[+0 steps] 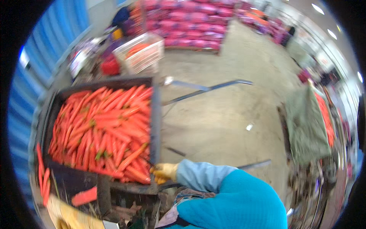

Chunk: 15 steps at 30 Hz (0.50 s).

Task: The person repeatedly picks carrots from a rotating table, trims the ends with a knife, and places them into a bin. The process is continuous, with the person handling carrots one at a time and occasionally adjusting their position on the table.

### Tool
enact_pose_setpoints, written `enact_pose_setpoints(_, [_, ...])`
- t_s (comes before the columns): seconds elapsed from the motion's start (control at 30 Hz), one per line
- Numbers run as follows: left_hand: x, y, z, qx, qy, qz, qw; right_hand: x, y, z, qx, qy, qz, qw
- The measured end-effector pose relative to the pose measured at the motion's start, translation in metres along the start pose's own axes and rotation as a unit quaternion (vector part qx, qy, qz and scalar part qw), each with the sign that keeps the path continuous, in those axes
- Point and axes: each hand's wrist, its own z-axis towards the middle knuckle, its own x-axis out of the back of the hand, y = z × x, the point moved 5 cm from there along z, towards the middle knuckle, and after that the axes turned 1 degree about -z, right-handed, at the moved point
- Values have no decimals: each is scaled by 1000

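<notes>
A dark, box-like bin on the left is heaped with orange-red carrots, a few with green tops. My right hand, in a yellow glove with a light blue sleeve behind it, is closed at the bin's near right corner, its fingers curled over the rim. At the lower left is a blurred yellowish shape; whether it is my gloved left hand or something else cannot be made out. Several loose carrots stick up just beyond that shape, outside the bin's near left corner.
Blue corrugated sheeting runs along the left. Behind the bin stands a white crate with carrots in it. Pink sacks are stacked at the back. Dark metal bars reach out over the floor. A green cloth hangs at the right.
</notes>
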Motion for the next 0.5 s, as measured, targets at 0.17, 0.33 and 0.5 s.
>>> enact_pose_setpoints(0.17, [5, 26, -142, -20, -20, 63, 998, -2, 56, -35, -26, -37, -114, 992])
enact_pose_setpoints(0.33, [-5, 12, -231, 6, -17, 196, 981, 7, 120, -109, -65, 29, -38, 997])
enact_pose_setpoints(0.5, [93, -28, -314, 48, 61, 341, 937, 19, 147, -168, -118, 25, 47, 992])
